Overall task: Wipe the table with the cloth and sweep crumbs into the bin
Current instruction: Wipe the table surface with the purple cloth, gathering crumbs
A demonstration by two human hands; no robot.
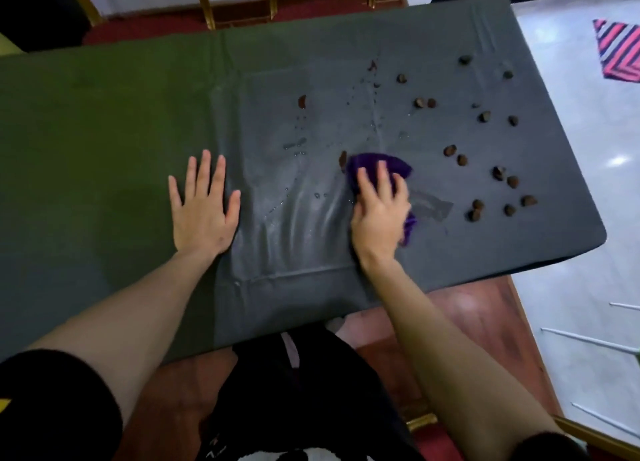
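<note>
A purple cloth (372,164) lies bunched on the dark green table cover (138,131), right of centre. My right hand (379,215) presses down on the cloth and grips it; purple folds stick out past the fingertips and beside the thumb. My left hand (202,204) rests flat on the cover with fingers spread, left of the cloth. Several dark brown crumbs (479,164) are scattered over the right part of the table. One brown smear (343,159) touches the cloth's left edge, another (302,101) lies farther back. Water droplets and wet streaks (294,145) shine between the hands. No bin is in view.
The cover is wrinkled near the front edge (294,273). Gold chair legs (204,3) stand behind the table on red carpet. A pale tiled floor with a pink striped mat (620,50) lies to the right. Wooden flooring (485,322) shows below the table's right front corner.
</note>
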